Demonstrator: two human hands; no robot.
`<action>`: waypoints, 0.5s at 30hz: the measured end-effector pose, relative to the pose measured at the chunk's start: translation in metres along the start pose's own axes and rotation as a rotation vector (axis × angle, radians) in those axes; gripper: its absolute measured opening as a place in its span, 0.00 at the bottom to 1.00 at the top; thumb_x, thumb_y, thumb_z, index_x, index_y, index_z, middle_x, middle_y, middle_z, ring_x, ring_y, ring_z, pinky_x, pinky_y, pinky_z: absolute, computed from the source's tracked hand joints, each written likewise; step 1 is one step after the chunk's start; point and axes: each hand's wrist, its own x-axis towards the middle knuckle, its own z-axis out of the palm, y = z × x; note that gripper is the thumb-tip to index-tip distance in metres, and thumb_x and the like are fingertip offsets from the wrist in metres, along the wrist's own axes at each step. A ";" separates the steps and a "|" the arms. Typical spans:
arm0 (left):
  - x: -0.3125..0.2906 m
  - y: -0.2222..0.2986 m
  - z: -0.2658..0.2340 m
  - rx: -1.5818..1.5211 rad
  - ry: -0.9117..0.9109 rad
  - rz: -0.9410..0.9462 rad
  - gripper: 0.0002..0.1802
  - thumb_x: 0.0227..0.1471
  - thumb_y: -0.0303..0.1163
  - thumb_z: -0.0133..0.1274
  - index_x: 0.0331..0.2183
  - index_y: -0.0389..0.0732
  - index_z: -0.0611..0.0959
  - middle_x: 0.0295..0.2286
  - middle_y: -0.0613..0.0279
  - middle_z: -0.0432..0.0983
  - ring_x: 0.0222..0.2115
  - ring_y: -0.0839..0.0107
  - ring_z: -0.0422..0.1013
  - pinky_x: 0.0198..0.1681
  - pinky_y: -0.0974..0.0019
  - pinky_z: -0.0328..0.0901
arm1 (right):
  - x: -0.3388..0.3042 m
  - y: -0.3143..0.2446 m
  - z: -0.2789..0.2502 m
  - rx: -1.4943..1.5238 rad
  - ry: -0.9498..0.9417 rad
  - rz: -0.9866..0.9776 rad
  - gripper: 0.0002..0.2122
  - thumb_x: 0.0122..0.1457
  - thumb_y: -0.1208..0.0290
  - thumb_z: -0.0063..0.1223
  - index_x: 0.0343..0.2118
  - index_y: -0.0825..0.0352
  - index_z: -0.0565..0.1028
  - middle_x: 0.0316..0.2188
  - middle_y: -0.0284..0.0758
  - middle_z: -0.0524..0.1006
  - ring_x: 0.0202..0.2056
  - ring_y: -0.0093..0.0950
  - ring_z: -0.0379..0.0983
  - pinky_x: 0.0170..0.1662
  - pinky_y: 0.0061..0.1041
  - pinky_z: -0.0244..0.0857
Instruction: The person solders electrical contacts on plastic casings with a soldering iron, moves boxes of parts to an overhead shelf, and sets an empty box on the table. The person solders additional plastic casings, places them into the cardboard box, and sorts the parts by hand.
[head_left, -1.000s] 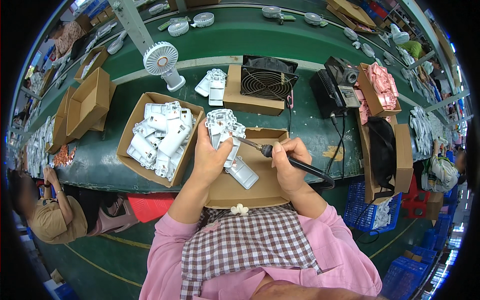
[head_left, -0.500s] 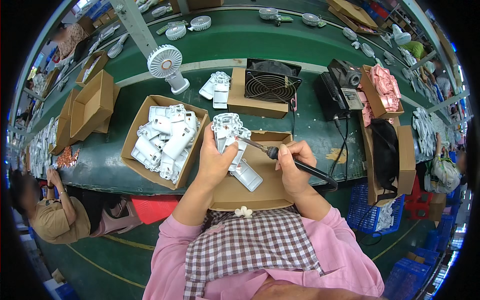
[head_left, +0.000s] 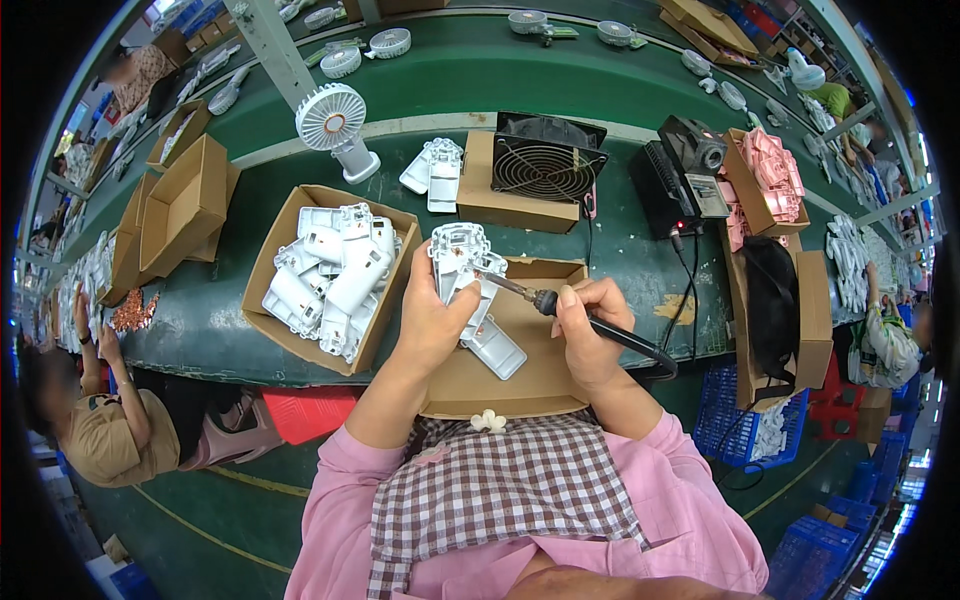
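Centrally in the frame, the left hand (head_left: 432, 318) gripped a white plastic housing (head_left: 462, 266) above a cardboard tray (head_left: 540, 375), while the right hand (head_left: 590, 330) clasped a soldering iron (head_left: 560, 310), tip touching it.

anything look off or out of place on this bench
Nothing stands out. The left hand holds a white plastic housing upright, the right hand holds a soldering iron to it, and spare housings sit piled inside their cardboard box.

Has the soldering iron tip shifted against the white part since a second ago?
No. The soldering iron tip stays at the white plastic part's right edge, over the cardboard box.
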 end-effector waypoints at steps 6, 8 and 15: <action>-0.001 0.003 -0.001 -0.021 -0.015 -0.048 0.29 0.45 0.23 0.52 0.51 0.33 0.63 0.40 0.57 0.70 0.40 0.73 0.68 0.45 0.70 0.64 | -0.003 -0.002 -0.001 0.075 0.059 -0.034 0.07 0.56 0.80 0.50 0.24 0.67 0.65 0.17 0.31 0.69 0.17 0.15 0.63 0.21 0.16 0.57; -0.002 0.005 -0.003 -0.136 -0.059 -0.115 0.29 0.45 0.23 0.53 0.50 0.34 0.64 0.40 0.58 0.70 0.40 0.74 0.69 0.44 0.71 0.65 | -0.006 -0.001 -0.004 0.107 0.087 -0.039 0.06 0.56 0.81 0.49 0.25 0.67 0.65 0.18 0.32 0.69 0.17 0.16 0.63 0.21 0.16 0.58; -0.004 0.008 0.000 -0.550 -0.163 -0.331 0.19 0.57 0.31 0.47 0.49 0.38 0.66 0.38 0.61 0.72 0.36 0.75 0.71 0.40 0.70 0.68 | -0.008 0.000 -0.007 0.149 0.066 -0.085 0.06 0.57 0.80 0.49 0.26 0.68 0.65 0.20 0.33 0.70 0.19 0.16 0.64 0.23 0.16 0.60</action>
